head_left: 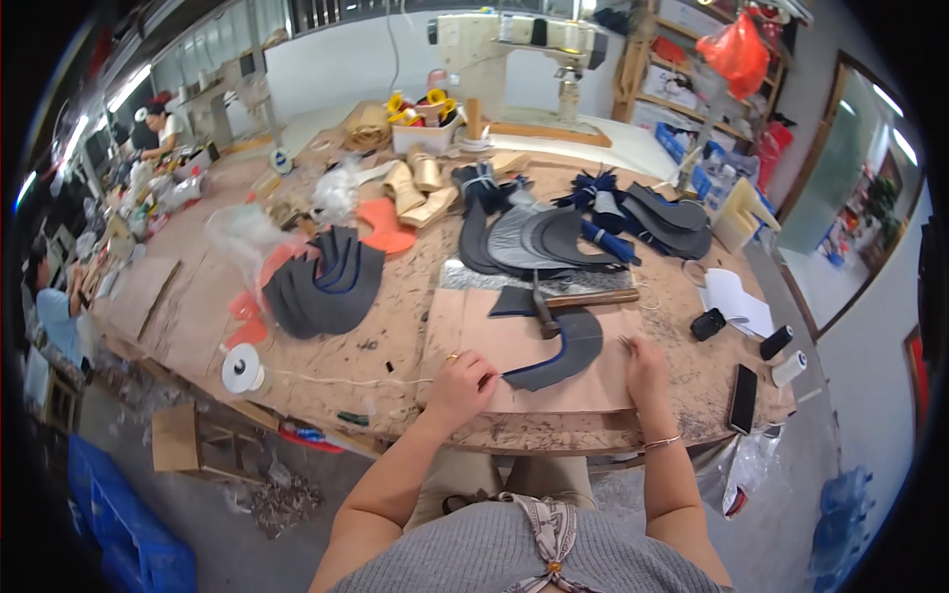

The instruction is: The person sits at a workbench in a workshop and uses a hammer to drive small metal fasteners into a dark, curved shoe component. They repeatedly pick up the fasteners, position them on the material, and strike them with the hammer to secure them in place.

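A curved dark grey shoe-upper piece [563, 361] with a blue edge lies on a pale board [474, 326] in front of me. Across its upper part rests a hammer [593, 297] with a wooden handle. My left hand [463, 383] is closed beside the piece's left tip, and what its fingers hold is hidden. A thin white tape [336, 379] runs from a white spool [241, 368] toward that hand. At the board's right edge, my right hand [646, 374] is closed, fingers pinched; a small thin dark thing shows at its fingertips, too small to name.
Stacked grey pieces [321, 282] lie left; more grey pieces [544, 237] lie beyond the board. A phone [742, 398], thread spools [776, 343] and white paper [736, 301] are at right. A sewing machine [519, 49] stands behind. People work at far left.
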`<state>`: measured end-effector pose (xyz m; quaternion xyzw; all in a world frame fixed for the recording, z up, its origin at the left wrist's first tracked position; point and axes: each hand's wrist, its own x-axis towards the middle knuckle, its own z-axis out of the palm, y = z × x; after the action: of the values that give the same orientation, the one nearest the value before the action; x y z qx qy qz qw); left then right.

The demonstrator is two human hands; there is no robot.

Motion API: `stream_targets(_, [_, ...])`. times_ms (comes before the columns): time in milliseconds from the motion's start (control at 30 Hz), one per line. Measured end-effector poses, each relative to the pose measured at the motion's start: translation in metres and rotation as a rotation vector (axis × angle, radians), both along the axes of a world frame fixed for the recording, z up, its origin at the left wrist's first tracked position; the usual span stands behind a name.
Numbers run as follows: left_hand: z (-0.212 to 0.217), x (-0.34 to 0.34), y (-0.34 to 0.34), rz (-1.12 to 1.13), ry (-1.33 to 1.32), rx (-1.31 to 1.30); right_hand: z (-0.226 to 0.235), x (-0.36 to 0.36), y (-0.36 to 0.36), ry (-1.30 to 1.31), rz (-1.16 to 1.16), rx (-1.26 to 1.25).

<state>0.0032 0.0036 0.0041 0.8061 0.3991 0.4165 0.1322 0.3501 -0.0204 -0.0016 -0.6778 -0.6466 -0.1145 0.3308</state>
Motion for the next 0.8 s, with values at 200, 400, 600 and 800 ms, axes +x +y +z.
stream_targets(200, [0.003,-0.005,-0.003,0.016,0.014,0.052,0.049,-0.100,0.003,0.337,0.369,0.035])
stream_targets(400, [-0.003,-0.007,0.003,0.050,0.051,0.035,0.050,-0.163,-0.007,-0.188,0.562,-0.187])
stream_targets(600, [-0.005,-0.006,0.004,0.011,0.128,0.047,0.044,-0.170,-0.001,-0.232,0.533,-0.210])
stream_targets(800, [-0.001,-0.005,0.000,0.004,0.150,0.035,0.037,-0.170,0.001,-0.257,0.551,-0.140])
